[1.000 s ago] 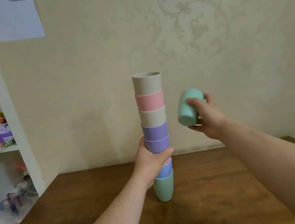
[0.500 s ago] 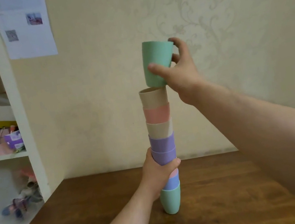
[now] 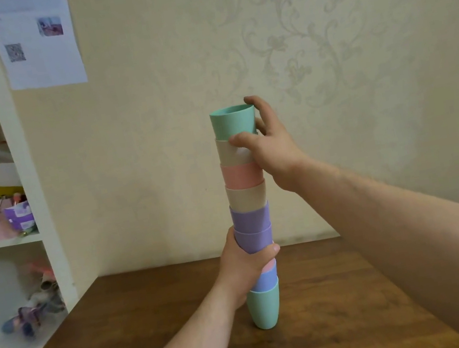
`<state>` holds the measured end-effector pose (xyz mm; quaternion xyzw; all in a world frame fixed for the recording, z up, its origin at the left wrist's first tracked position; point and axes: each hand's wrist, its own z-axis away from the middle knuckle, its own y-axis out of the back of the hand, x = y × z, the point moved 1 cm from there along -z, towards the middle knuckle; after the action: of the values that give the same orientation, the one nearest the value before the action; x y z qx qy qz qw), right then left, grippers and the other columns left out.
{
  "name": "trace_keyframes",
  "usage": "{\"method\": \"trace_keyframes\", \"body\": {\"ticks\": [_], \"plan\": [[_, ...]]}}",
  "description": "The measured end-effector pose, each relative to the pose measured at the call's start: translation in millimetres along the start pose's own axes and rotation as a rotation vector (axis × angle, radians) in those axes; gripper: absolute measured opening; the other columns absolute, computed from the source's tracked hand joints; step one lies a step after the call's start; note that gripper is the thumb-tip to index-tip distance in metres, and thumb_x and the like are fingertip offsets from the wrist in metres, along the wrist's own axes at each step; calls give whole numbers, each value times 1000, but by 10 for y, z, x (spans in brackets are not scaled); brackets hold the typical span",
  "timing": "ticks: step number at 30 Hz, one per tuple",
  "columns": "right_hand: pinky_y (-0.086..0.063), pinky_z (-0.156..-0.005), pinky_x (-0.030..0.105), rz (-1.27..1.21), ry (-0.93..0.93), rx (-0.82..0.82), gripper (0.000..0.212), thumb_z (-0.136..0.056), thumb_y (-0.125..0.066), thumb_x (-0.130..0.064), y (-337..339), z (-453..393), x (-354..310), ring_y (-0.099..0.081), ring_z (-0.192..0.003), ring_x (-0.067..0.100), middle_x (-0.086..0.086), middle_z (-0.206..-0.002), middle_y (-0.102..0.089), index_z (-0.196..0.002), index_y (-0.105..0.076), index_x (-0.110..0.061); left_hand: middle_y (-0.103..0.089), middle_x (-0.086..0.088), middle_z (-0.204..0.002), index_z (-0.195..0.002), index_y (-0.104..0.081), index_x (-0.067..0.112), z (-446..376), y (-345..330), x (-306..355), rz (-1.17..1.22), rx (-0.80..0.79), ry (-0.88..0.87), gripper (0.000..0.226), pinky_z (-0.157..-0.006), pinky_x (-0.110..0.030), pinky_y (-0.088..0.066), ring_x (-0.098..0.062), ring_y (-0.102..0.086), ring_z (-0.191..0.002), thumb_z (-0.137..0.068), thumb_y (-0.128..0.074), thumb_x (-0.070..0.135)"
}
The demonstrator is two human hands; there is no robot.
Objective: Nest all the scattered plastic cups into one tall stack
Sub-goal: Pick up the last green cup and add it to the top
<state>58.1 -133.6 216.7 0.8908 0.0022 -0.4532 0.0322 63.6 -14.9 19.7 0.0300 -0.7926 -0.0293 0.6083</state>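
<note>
A shelf [image 3: 23, 179] with clutter stands at the left, off the table's [image 3: 355, 320] left edge. The left hand [image 3: 249, 265] has its grip wrapped round the lower part of the stack [image 3: 250, 216], which stands upright near the middle of the table toward its far edge. The right hand [image 3: 271, 148] pinches the top green cup [image 3: 233, 122], nested in the stack, thumb in front and fingers behind.
</note>
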Motion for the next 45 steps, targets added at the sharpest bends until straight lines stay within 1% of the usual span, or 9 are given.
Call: {"method": "trace_keyframes", "body": {"ticks": [3, 7, 10, 13, 17, 22, 35, 42, 45], "plan": [[-58, -105, 44, 17, 12, 25, 83, -90, -71, -13, -20, 39, -10, -68, -118, 14, -16, -132, -62, -157, -37, -49, -81, -11, -109, -116, -69, 16, -25, 8, -22, -39, -6, -16, 35, -90, -44, -68, -36, -77, -106, -89, -90, 20], [-58, -102, 36, 81, -24, -43, 111, -88, -82, -26, 41, 218, 226, -69, -122, 8, -35, -130, -54, -167, -8, -49, -79, 7, -120, -132, -63, 30, 8, 12, -37, 25, -20, -18, 56, -78, -18, -62, -15, -76, -109, -87, -96, 22], [-58, -102, 37, 141, -160, -101, 126, -72, -91, -43, 161, 564, 809, -68, -127, 9, -21, -147, -55, -169, -10, -44, -78, 8, -118, -136, -58, 35, 44, 12, -195, -71, 16, 26, 71, -88, -39, -70, -12, -76, -109, -78, -97, 25], [-61, -102, 41, 222, -344, -229, 104, -69, -96, -39, 268, 1060, 1540, -72, -119, 9, -9, -144, -66, -158, -42, -38, -78, 9, -129, -145, -56, 37, 181, 39, -547, -145, -60, 113, 92, -105, -48, -66, -16, -77, -121, -68, -103, 14], [-61, -101, 42, 304, -496, -260, 83, -62, -97, -40, 203, 1475, 2167, -74, -111, 6, -14, -125, -77, -137, -62, -40, -82, 13, -121, -140, -63, 35, 281, 54, -813, -239, -88, 178, 86, -99, -39, -69, -10, -80, -111, -67, -97, 8], [-61, -96, 36, 317, -520, -180, 80, -63, -95, -38, 116, 1487, 2286, -73, -108, 5, -16, -122, -76, -135, -62, -38, -80, 13, -124, -129, -64, 40, 160, 53, -926, -269, -42, 205, 83, -104, -42, -66, -12, -78, -114, -58, -101, 18], [-60, -101, 45, 371, -579, -96, 75, -59, -95, -36, 183, 875, 2840, -71, -109, 12, -15, -117, -73, -123, -58, -45, -77, 7, -131, -146, -63, 32, -500, -152, -1021, -374, 69, 208, 79, -94, -31, -58, -20, -74, -114, -75, -92, 17], [-52, -82, 19, 354, -526, -112, 74, -73, -93, -36, 228, 791, 3051, -67, -104, -5, -24, -117, -71, -131, -51, -53, -77, 1, -136, -155, -55, 28, -642, -208, -1298, -389, 89, 188, 83, -88, -24, -54, -14, -71, -110, -82, -92, 13], [-52, -85, 20, 330, -532, -115, 78, -75, -90, -42, 228, 843, 3092, -68, -107, -4, -25, -118, -73, -139, -47, -57, -77, 1, -137, -158, -53, 26, -645, -221, -1357, -417, 82, 164, 81, -89, -23, -52, -13, -69, -109, -86, -88, 13]]}}
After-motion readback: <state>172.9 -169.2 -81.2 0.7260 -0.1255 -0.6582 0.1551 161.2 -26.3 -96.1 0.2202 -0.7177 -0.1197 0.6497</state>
